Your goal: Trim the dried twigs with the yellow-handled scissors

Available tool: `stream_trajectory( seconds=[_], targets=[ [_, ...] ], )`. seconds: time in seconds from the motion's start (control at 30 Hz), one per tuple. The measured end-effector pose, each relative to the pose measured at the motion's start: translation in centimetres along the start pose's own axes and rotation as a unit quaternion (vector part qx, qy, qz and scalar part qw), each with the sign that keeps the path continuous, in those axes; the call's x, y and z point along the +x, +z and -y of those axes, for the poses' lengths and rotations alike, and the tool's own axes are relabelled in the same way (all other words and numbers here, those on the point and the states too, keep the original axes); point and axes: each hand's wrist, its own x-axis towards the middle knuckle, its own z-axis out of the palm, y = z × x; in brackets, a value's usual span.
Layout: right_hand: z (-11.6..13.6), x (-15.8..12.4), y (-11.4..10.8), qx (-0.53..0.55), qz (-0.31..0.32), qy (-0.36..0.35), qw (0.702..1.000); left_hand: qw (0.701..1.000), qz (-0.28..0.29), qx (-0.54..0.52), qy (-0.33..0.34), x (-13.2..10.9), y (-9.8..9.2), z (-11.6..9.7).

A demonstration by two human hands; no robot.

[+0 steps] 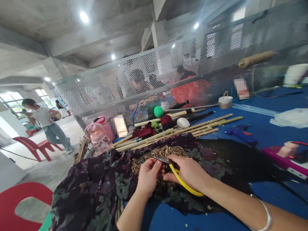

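My right hand (190, 171) grips scissors (187, 187) with yellow handles, their metal blades pointing up and left. Close beside it, my left hand (148, 176) is closed in a pinch by the blades. What its fingers hold is too small to make out. Under both hands lies a heap of dry brown plant bits (175, 151), partly hidden by the hands. The heap rests on a dark cloth with a leafy pattern (96, 197), spread over the blue table.
Bamboo sticks (216, 123), a white ball (183, 122) and a green ball (158, 111) lie beyond the cloth. To the right are a blue glue gun (240, 134) and a magenta device (291, 164). A perforated metal screen (96, 81) stands behind; red chairs (38, 146) are at left.
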Motion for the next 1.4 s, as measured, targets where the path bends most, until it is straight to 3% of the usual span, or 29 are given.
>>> stream_trajectory(
  seconds=[0.23,0.53,0.9,1.4],
  targets=[
    [0.1,-0.02,0.42,-0.031,-0.028,-0.017,0.999,0.999,-0.011,0.029,0.02,-0.03,0.12,0.15],
    [-0.13,0.0,0.35,-0.039,0.001,0.009,0.999,0.997,-0.041,0.06,0.04,0.06,0.32,0.48],
    [-0.58,0.25,0.76,-0.057,-0.028,-0.059,0.996,0.991,-0.051,0.107,0.066,0.31,-0.06,0.54],
    [-0.28,0.09,0.51,-0.03,-0.005,-0.016,0.999,0.987,-0.047,0.135,0.075,-0.05,0.05,0.21]
  ],
)
